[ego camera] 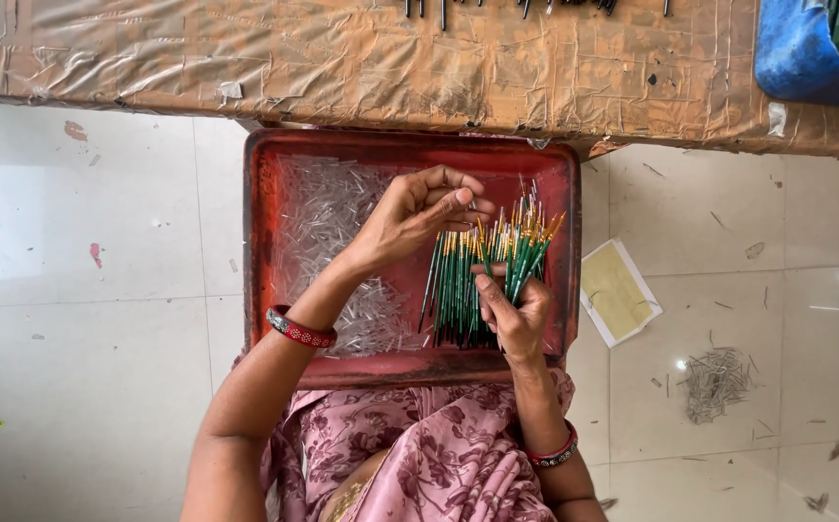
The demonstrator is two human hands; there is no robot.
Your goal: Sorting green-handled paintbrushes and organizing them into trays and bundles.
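A red tray rests on my lap. Its left half holds a heap of small clear plastic caps. My right hand grips a bundle of thin green brushes with gold ferrules, fanned upward over the tray's right half. My left hand hovers above the brush tips, its fingertips pinched together on something small that I cannot make out, probably a clear cap. Both wrists wear red bangles.
A low table wrapped in brown tape runs along the top edge, with a blue tub of green brushes at its right end. On the white tiled floor lie a yellow-and-white card and a small pile of grey bits.
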